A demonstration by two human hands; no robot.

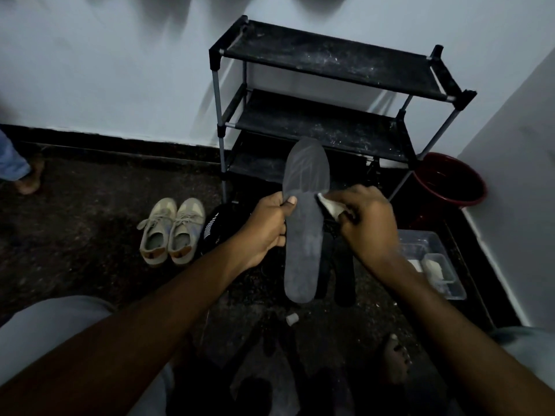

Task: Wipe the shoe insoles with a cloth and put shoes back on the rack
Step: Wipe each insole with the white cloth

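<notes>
Left hand gripping long dark matte insole, right hand pinching crumpled white cloth against it

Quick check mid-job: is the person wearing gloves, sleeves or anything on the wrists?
No gloves: the left hand and right hand are bare. The left forearm and right forearm are uncovered to the frame's edge, with no sleeve, watch, band or ring that shows in this dim light. Light grey clothing covers the knees.
</notes>
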